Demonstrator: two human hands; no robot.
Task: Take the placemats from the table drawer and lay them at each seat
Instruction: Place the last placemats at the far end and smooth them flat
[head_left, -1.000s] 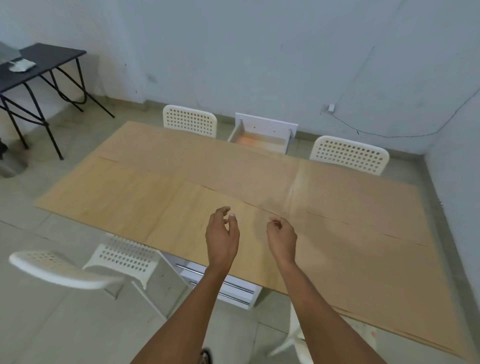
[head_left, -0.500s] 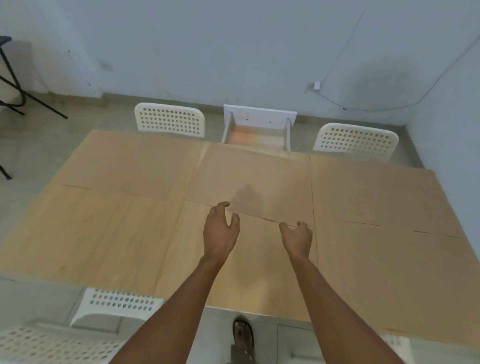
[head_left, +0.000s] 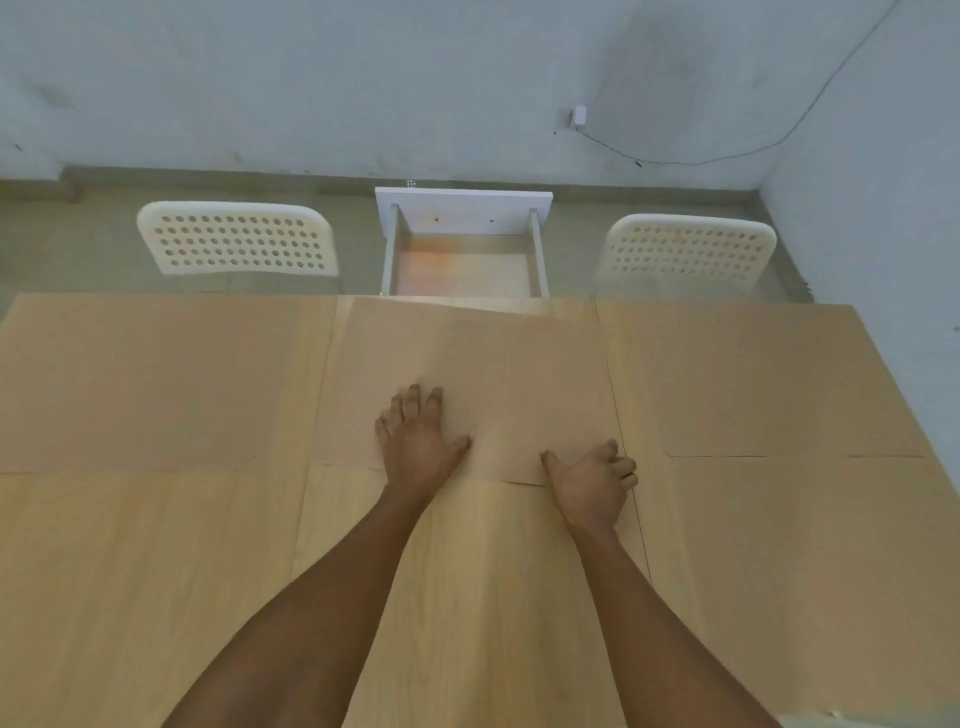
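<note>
Left hand (head_left: 418, 441) presses flat, fingers spread, on the centre placemat (head_left: 467, 374); right hand (head_left: 592, 480) fingers curl at its near edge, open drawer (head_left: 464, 260) at twelve o'clock.

Right hand (head_left: 592, 480) fingertips curled under — grip unclear.

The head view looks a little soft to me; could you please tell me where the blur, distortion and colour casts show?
Head view: the left hand has smeared fingertips, motion blur; the right hand is sharper. Wide-angle distortion splays the table edges outward. An orange glow tints the floor of the open drawer. Lighting is flat, shadows faint.
</note>
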